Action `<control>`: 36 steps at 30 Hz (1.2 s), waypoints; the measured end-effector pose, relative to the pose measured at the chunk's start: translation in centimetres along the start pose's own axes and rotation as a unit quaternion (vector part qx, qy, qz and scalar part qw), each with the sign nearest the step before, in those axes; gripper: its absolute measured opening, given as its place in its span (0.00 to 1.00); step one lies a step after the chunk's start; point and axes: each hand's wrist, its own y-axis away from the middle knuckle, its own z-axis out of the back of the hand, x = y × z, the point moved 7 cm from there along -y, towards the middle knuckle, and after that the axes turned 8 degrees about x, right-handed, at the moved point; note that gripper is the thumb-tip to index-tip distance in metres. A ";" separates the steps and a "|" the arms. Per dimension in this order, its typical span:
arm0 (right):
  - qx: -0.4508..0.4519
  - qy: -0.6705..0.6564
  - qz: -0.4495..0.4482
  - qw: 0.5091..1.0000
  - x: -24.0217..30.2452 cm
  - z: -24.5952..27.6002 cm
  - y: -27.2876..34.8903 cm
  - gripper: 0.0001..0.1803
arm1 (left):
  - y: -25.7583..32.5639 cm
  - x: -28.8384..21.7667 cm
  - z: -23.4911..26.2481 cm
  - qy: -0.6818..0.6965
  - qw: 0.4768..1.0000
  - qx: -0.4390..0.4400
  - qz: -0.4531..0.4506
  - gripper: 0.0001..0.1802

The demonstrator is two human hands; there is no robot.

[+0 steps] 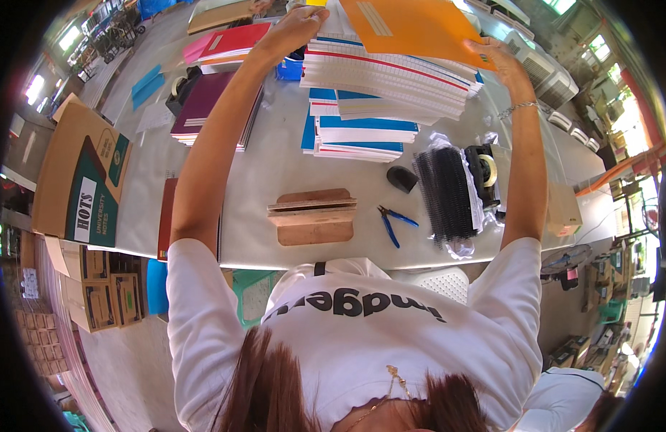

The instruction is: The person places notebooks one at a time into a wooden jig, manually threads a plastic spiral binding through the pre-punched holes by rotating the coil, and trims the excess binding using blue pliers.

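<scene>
Both arms reach to the far side of the table, over a tall stack of notebooks (383,79) with white page edges and blue and red covers. An orange cover sheet or notebook (419,30) lies tilted on top. My right hand (494,57) grips its right edge, thumb above. Beside the stack's far left corner, my left hand (298,30) is closed with fingers pinched; what they hold is too small to tell. Nearer me are a wooden block with a slot (311,209), blue-handled nippers (398,225) and a bundle of black spiral binding coils (448,194).
Purple notebooks (203,104) and a pink-red pile (236,42) sit left of the stack. A tape dispenser (483,173) stands by the coils, with a dark rounded object (401,178) nearby. A cardboard box (81,173) is at the table's left edge.
</scene>
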 end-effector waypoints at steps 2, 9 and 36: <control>0.010 -0.027 0.010 1.000 0.8 -0.3 0.1 0.25 | -0.3 1.5 0.7 0.002 1.000 -0.004 0.012 0.32; -0.056 0.006 -0.001 0.998 -0.4 0.5 0.5 0.29 | -2.4 1.4 1.5 0.183 0.981 0.015 0.062 0.28; -0.001 -0.160 0.060 0.985 0.3 4.9 -3.2 0.18 | -3.9 2.3 1.5 0.333 0.921 0.140 0.149 0.11</control>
